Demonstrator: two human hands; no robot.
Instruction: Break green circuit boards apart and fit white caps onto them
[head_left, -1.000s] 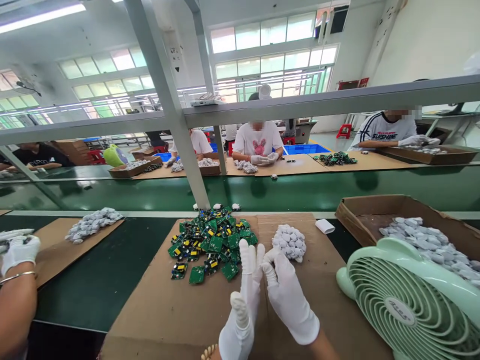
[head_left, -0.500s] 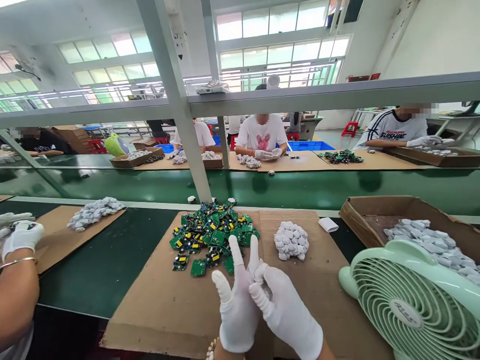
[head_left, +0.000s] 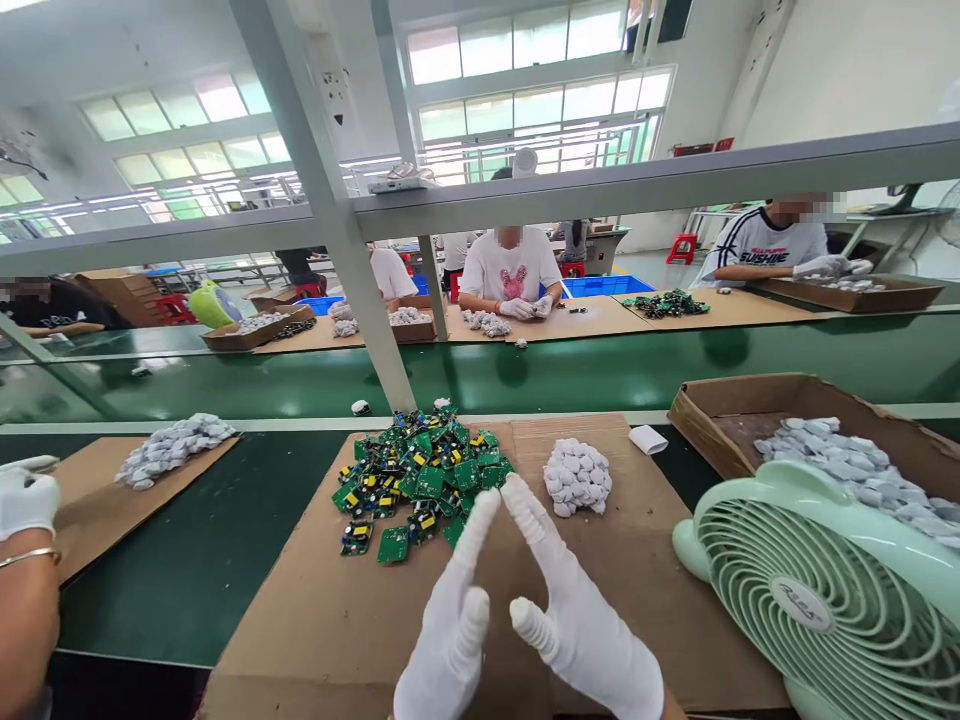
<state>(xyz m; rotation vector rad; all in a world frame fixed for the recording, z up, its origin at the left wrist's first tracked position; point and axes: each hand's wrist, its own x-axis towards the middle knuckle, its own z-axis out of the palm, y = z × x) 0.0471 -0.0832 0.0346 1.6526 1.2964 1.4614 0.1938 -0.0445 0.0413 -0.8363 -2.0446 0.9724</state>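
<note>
White gloves cover both hands over the brown cardboard sheet [head_left: 300, 625]. My left hand [head_left: 454, 610] has its thumb and fingers apart, with nothing visible in it. Facing it, my right hand [head_left: 577, 610] is also spread and holds nothing that shows. Their index fingertips come close together at the near edge of a heap of green circuit boards [head_left: 427, 480], some with yellow parts. To the right of that heap lies a compact pile of pale wrapped pieces [head_left: 577, 477].
A pale green fan [head_left: 806, 600] stands at the right, before a cardboard box [head_left: 720, 410] of white pieces. A co-worker's gloved hand [head_left: 26, 500] is at the left edge. Beyond the green conveyor [head_left: 600, 375], people sit working; a metal post [head_left: 375, 320] rises behind the boards.
My hands were touching, the right one pinched at the left one's fingers; now they are apart with the right hand opened. The view has shifted slightly.
</note>
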